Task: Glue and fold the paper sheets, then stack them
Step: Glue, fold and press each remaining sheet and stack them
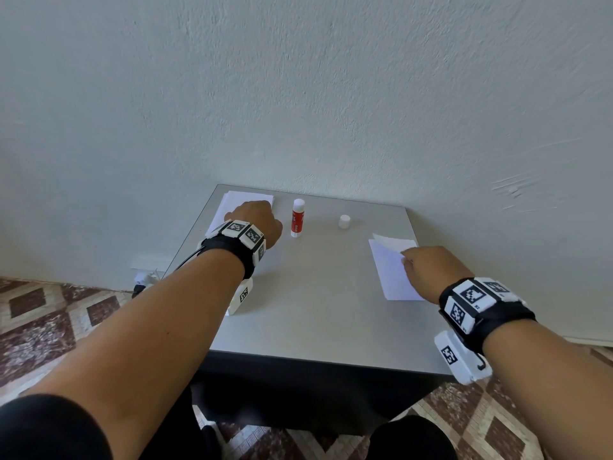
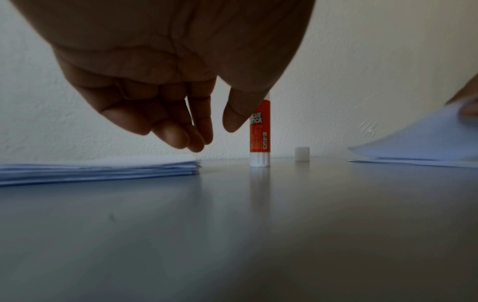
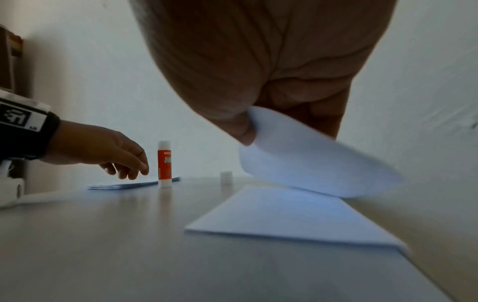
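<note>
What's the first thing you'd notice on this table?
The red and white glue stick stands upright near the back of the grey table, its white cap sitting apart to its right. The right hand pinches a lifted white sheet, while the left hand hovers over a paper stack.

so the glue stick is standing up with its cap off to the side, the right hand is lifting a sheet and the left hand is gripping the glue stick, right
Not quite. The left hand is not gripping the glue stick; its fingers hang loosely above the paper stack, beside the stick, as the left wrist view shows. The rest holds: the stick stands upright, its cap sits apart on the table, and the right hand lifts a sheet.
</note>
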